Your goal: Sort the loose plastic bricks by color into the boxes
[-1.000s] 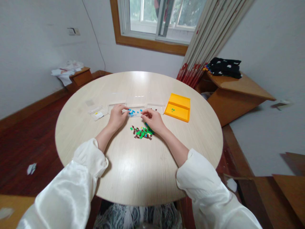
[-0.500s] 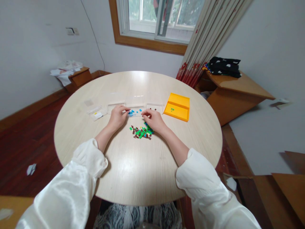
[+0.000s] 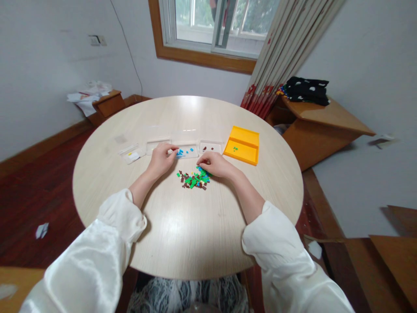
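My left hand (image 3: 162, 158) is at the left end of a clear plastic box (image 3: 197, 153) that holds small blue building bricks (image 3: 180, 152). Its thumb and fingers are bent together in a pinch beside the blue bricks; what lies between them is too small to tell. Over the far right edge of a mixed pile of tiny green, brown and blue bricks (image 3: 193, 180) is my right hand (image 3: 215, 165). Its thumb and index fingertips are closed among the upper bricks, and anything gripped there is hidden.
Another clear box (image 3: 221, 148) holds a few brown bricks. To its right, an open yellow case (image 3: 249, 157) has several green bits. Leftward are a further clear box (image 3: 148, 148) and a small clear container (image 3: 130, 160) with a yellow piece. All stand on a round table (image 3: 182, 234).
My right hand has moved from the blue bricks' box back toward me, down to the pile's top edge. The left hand has stayed at the box.
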{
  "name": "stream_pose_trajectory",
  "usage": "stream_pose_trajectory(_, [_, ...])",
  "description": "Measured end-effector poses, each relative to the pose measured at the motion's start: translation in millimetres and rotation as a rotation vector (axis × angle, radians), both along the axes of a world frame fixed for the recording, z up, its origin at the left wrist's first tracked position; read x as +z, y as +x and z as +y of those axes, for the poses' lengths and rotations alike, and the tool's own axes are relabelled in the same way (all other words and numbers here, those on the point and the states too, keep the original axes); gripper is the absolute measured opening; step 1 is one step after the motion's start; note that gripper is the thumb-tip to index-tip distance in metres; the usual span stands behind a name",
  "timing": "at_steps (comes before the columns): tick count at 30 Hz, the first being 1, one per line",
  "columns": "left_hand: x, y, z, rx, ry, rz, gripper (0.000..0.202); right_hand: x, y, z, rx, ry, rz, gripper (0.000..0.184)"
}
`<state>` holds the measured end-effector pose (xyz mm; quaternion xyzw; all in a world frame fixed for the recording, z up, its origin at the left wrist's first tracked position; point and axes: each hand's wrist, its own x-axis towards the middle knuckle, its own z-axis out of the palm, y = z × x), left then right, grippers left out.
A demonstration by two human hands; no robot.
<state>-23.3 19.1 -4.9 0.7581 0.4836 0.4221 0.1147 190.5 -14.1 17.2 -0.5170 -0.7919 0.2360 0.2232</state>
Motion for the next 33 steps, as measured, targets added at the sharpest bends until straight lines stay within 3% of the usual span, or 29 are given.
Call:
stream_pose_trajectory(15, [6.9,5.7,-12.3,-0.1,-0.031,-0.012,0.018,1.5,4.4,-1.5,0.059,-0.048,0.036,0.03])
stream_pose_trajectory(25, [8.6,6.2,-13.7,-0.124,-0.056,-0.008,0.018,-5.4,3.4,0.8,0.062,-0.053,0.097,0.014])
stream_pose_trajectory(33, [9.5,7.4,-15.1,-0.14,-0.073,-0.009,0.018,-6.6,3.0,1.2,0.08,-0.044,0.111,0.016])
